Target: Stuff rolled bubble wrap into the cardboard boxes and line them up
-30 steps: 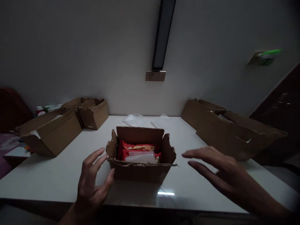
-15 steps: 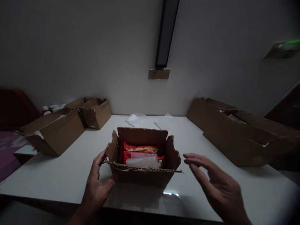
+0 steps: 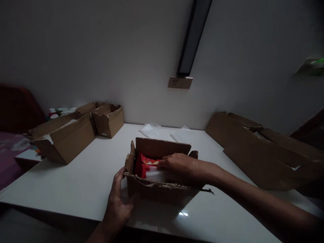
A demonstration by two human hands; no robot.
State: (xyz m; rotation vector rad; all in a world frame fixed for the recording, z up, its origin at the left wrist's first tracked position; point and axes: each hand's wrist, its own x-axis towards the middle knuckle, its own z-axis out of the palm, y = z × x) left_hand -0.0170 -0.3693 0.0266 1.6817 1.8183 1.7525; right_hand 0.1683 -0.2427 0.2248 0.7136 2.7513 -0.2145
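Note:
An open-topped cardboard box (image 3: 164, 195) with ragged, torn rims stands on the white table in front of me. Inside it lie red packets (image 3: 145, 160) and a piece of bubble wrap (image 3: 153, 173). My left hand (image 3: 118, 199) grips the near left corner, fingers along the left side and thumb at the front. Reaching in from the right, my right hand (image 3: 178, 163) is over the packets with its fingers bent downward. Its fingertips are hidden, so whether it has hold of a packet does not show.
Folded clear bubble wrap (image 3: 150, 130) and another clear sheet (image 3: 181, 135) lie at the back of the white table (image 3: 83, 189). Cardboard boxes (image 3: 68, 141) stand on the left, and larger ones (image 3: 253, 155) on the right. A wall socket (image 3: 180, 82) sits above.
My right hand has moved left from beside the box into it, over the packets. My left hand stays at the box's left corner. The whole view has shifted slightly.

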